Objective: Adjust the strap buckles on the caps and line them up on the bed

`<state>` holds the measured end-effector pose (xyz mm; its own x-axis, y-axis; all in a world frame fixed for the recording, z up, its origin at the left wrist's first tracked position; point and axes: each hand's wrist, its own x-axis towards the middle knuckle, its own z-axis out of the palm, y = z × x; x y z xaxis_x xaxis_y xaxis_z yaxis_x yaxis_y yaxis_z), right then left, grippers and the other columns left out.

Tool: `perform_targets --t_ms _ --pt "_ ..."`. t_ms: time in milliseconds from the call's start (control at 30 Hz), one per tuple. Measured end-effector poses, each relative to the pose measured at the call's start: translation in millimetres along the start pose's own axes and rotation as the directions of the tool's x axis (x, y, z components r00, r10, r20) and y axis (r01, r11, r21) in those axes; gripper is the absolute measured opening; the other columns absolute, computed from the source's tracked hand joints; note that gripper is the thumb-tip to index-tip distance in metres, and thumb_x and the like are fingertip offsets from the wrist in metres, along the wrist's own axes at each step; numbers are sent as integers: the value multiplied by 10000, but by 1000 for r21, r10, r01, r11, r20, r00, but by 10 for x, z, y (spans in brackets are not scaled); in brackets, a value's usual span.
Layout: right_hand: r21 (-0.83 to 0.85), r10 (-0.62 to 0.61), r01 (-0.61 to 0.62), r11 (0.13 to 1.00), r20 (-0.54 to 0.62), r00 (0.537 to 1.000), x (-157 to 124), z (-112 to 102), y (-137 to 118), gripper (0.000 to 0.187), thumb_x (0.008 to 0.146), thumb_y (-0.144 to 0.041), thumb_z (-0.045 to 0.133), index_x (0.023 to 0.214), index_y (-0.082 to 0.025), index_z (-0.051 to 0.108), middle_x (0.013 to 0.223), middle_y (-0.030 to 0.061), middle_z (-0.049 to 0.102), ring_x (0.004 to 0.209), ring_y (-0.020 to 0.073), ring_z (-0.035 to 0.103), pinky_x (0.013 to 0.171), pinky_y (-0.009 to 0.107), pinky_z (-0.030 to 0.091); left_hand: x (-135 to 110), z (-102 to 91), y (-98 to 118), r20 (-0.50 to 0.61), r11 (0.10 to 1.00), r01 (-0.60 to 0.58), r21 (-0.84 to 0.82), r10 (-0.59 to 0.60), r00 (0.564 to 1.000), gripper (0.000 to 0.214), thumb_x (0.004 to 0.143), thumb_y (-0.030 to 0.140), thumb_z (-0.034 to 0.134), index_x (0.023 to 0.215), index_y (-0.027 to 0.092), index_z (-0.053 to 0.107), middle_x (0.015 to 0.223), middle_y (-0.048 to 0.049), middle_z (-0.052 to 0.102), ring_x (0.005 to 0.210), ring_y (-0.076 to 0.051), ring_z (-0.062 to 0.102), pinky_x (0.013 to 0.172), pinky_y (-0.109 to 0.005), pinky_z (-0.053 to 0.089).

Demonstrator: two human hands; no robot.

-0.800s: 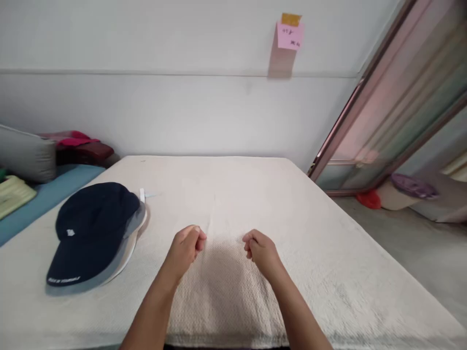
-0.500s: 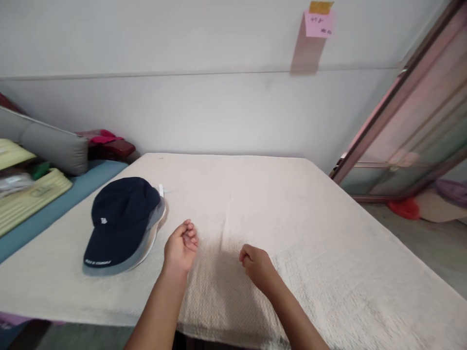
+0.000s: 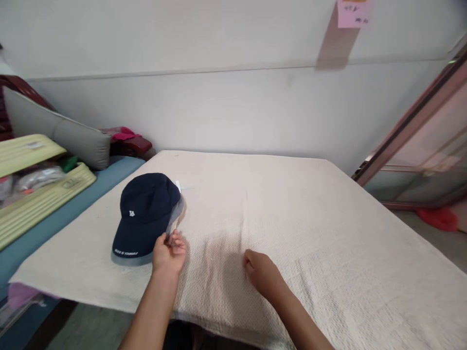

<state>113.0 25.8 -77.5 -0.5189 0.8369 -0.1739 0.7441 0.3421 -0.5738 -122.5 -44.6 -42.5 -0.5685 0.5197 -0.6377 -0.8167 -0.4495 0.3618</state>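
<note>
A navy baseball cap (image 3: pixel 146 204) with small white lettering on its front and brim sits on the cloth-covered table (image 3: pixel 277 194), left of the middle. It rests on at least one other cap, whose grey-blue brim (image 3: pixel 131 261) shows underneath. A paler edge is also visible at the stack's right side. My left hand (image 3: pixel 168 255) is at the right edge of these caps, palm upward, fingers loosely curled and apart from the thumb. Whether it touches a brim I cannot tell. To the right, my right hand (image 3: pixel 261 271) is closed in a fist over the cloth, with nothing showing in it.
A white wall (image 3: pixel 233 112) stands behind the table, bearing a pink note (image 3: pixel 353 14). On the left, a blue surface (image 3: pixel 82 199) holds a grey cushion (image 3: pixel 78 141) and yellow-green packages (image 3: pixel 47 209). A framed sliding door (image 3: pixel 419 165) is at the right.
My left hand has moved left to the caps' edge. My right hand keeps its closed shape over the cloth. The view has turned left, so the caps appear further right.
</note>
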Motion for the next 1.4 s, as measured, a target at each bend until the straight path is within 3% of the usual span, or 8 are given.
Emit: perform_targets --t_ms 333,567,767,933,1167,1400 --pt "-81 -1 0 997 -10 1000 6 41 -57 209 819 -78 389 652 -173 471 671 46 607 606 137 496 534 268 202 -51 -2 18 28 998 -53 -29 54 998 199 900 232 456 746 131 533 694 -36 639 421 -48 533 340 -123 409" --pt "-69 -31 29 997 -27 999 -41 45 -56 223 827 -78 377 648 -172 471 679 48 603 606 135 500 538 265 217 -60 -40 -25 40 997 -62 -45 64 997 220 923 262 414 804 147 559 824 -66 680 493 -62 589 354 -119 399" --pt "-68 -41 37 997 -55 998 -66 68 -40 203 809 -61 387 668 -171 482 690 42 605 617 134 503 541 261 219 -53 -56 13 73 991 -135 -17 136 988 223 896 304 442 806 149 574 825 -50 671 494 -65 581 367 -137 388" --pt "-74 -37 33 997 -57 998 -69 74 -24 203 811 -64 384 668 -175 475 681 36 599 595 130 485 529 266 199 0 -53 22 108 964 -263 39 257 960 267 908 364 437 816 151 568 774 -28 666 469 -53 557 355 -126 343" --pt "-59 -69 65 996 -62 996 -57 69 -13 209 817 -64 383 665 -174 476 682 37 601 601 129 491 532 261 204 -54 20 -8 147 924 -378 54 367 919 311 973 314 366 815 159 585 734 5 674 466 -32 532 364 -109 321" --pt "-104 -68 63 993 -46 997 -48 88 -5 221 850 -80 377 701 -170 513 716 50 627 627 139 524 538 260 228 -33 100 124 165 794 -600 100 581 797 164 853 224 492 740 160 593 778 41 658 507 -28 527 411 -139 342"
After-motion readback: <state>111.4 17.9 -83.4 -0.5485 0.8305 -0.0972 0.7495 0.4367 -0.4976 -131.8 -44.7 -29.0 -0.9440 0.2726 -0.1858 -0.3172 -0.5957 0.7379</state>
